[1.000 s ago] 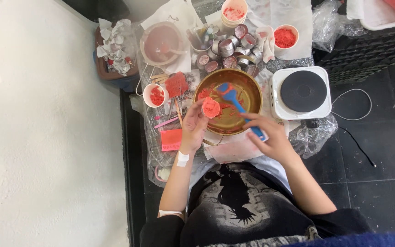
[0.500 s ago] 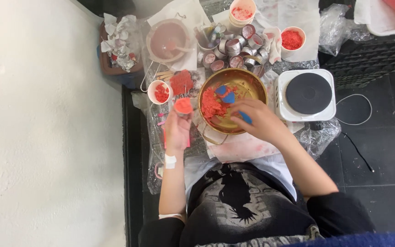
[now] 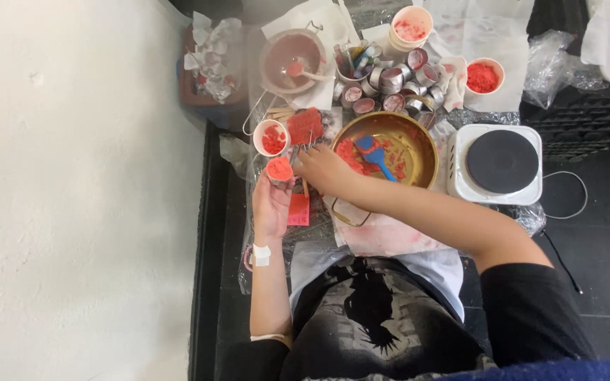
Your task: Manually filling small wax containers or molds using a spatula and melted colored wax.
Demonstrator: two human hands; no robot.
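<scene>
Head view: a small tin (image 3: 279, 169) heaped with red crumbs sits left of centre, pinched at its rim by the fingers of the left hand (image 3: 271, 204), which holds it upright and level, so the loose fill stays in. The right hand (image 3: 323, 169) lies just beside it, fingers drawn together near the tin's edge; whether they grip a thin stick there or only touch it is too small to tell. Just right of that hand stands a brass bowl (image 3: 390, 148) with more red crumbs and a blue spatula (image 3: 374, 155) resting inside, near enough to draw from. A white cup (image 3: 272, 137) of red bits stands just above the tin, with a red block (image 3: 305, 125) beside it. Along the top of the frame are a cluster of empty tins (image 3: 390, 81), a pot (image 3: 292, 62) and two more cups of red. A white hotplate (image 3: 500, 164) stands at the right, its cord trailing on the dark tiled floor. Plastic sheeting and stained paper cover the low surface, likely to catch spills. A pale wall fills the left of the frame.
</scene>
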